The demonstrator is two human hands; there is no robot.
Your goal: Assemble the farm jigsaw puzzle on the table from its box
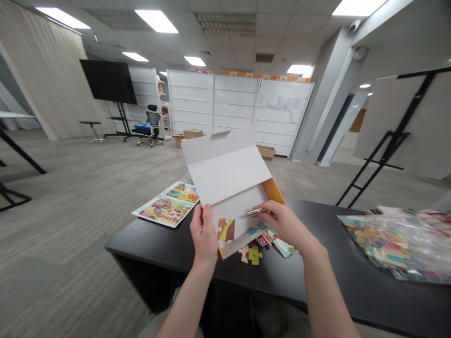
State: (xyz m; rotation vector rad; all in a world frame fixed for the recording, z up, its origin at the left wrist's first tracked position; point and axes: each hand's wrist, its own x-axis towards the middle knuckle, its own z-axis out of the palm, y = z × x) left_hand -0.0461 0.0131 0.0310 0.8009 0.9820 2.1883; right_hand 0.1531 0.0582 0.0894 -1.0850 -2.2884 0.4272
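Note:
My left hand [205,234] grips the left side of a cardboard box [229,173], thumb on the inside. The box is tilted above the table, its white-lined lid folded up and back, with a yellow outer wall at the right. Inside it lie a yellow and brown puzzle piece [226,230] and a teal one [257,229]. My right hand [283,224] pinches a few stacked puzzle pieces [256,212] edge-on over the box's inside. Below the box, more loose pieces lie on the table, among them a green one [255,255] and a red and mint group [278,242].
A printed picture sheet [169,206] lies on the dark table [317,281] at the left. Clear plastic bags of colourful pieces [394,244] sit at the right. Beyond the table stand an easel-like black frame [391,141], an office chair [150,126] and white shelving [232,101].

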